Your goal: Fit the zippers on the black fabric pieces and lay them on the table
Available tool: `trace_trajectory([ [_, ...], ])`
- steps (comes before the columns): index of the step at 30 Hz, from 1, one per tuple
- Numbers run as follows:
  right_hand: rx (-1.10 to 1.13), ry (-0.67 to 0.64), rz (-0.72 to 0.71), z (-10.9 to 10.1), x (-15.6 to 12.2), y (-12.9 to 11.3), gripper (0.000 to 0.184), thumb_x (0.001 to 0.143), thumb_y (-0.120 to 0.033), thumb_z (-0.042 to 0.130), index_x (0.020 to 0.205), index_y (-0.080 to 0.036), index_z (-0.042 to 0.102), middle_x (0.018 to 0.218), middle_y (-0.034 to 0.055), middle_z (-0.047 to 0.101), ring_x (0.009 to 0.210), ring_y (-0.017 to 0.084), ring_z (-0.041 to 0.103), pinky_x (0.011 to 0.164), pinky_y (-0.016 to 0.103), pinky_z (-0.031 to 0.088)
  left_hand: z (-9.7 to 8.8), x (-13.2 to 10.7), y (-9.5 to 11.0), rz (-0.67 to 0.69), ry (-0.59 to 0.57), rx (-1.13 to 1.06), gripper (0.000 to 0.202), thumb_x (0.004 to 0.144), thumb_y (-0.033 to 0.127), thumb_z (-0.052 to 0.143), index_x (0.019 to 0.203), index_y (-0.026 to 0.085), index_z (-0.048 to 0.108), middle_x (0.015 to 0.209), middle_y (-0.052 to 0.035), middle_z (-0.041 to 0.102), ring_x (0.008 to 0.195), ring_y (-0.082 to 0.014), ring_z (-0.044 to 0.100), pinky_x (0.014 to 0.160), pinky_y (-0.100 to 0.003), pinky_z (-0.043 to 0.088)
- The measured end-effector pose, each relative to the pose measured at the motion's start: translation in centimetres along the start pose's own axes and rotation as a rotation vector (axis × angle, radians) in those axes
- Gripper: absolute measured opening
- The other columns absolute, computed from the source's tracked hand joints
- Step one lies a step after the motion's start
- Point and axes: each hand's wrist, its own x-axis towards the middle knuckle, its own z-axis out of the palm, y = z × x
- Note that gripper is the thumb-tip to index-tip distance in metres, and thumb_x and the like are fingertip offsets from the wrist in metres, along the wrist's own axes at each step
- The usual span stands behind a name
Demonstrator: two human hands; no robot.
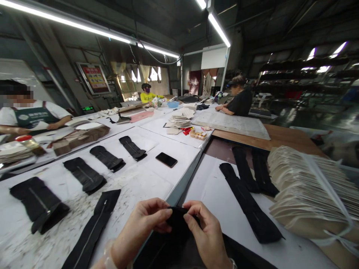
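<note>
My left hand (148, 220) pinches the upper edge of a black fabric piece (179, 243) between thumb and fingers. On the same edge, a short way to the right, my right hand (206, 231) grips the cloth the same way. The piece hangs down toward me, and its lower part runs out of the picture. Left of my hands lies a long black zippered piece (95, 228) on the white table. Another black zippered piece (252, 205) rests to the right.
Several short black zippered pieces (84, 173) lie in a row at left. A phone (166, 160) is ahead. A tied stack of beige sheets (305, 190) stands at right. A yellow box (198, 134) sits farther back. Co-workers (238, 97) are around the tables.
</note>
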Motion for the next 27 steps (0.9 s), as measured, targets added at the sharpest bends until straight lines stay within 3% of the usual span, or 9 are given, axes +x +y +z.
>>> trace_trajectory([
  [10, 0.146, -0.022, 0.055, 0.4, 0.9, -1.5, 0.025, 0.084, -0.040, 0.063, 0.073, -0.018, 0.058, 0.086, 0.0051, 0.062, 0.069, 0.016, 0.054, 0.063, 0.026, 0.046, -0.3, -0.3, 0.3, 0.080, -0.044, 0.112, 0.024, 0.064, 0.035, 0.073, 0.068, 0.013, 0.062, 0.049, 0.0020, 0.059, 0.046, -0.0130, 0.059, 0.050, -0.022, 0.044],
  [19, 0.317, 0.006, 0.146, 0.7, 1.6, -1.1, 0.030, 0.071, -0.042, 0.077, 0.071, -0.019, 0.057, 0.085, 0.0045, 0.062, 0.072, 0.017, 0.055, 0.064, 0.027, 0.046, -0.1, -0.4, 0.8, 0.130, -0.018, 0.163, 0.020, 0.066, 0.033, 0.070, 0.066, 0.015, 0.061, 0.049, 0.0023, 0.058, 0.047, -0.0138, 0.058, 0.050, -0.023, 0.044],
  [23, 0.512, -0.007, 0.192, 0.5, 1.3, -0.6, 0.038, 0.069, -0.046, 0.081, 0.089, -0.021, 0.060, 0.095, 0.0064, 0.066, 0.085, 0.021, 0.061, 0.074, 0.031, 0.049, -0.5, -0.3, 1.6, 0.136, -0.008, 0.193, 0.020, 0.066, 0.034, 0.069, 0.067, 0.015, 0.062, 0.048, 0.0014, 0.059, 0.047, -0.0146, 0.059, 0.051, -0.024, 0.044],
  [27, 0.694, -0.126, 0.163, 1.4, 0.5, -0.2, 0.081, 0.055, -0.062, 0.084, 0.120, -0.024, 0.056, 0.120, 0.0110, 0.064, 0.109, 0.030, 0.060, 0.088, 0.039, 0.050, -0.6, -0.3, 3.7, 0.130, -0.035, 0.157, 0.021, 0.066, 0.035, 0.070, 0.066, 0.016, 0.061, 0.048, 0.0020, 0.059, 0.048, -0.0152, 0.060, 0.053, -0.025, 0.046],
])
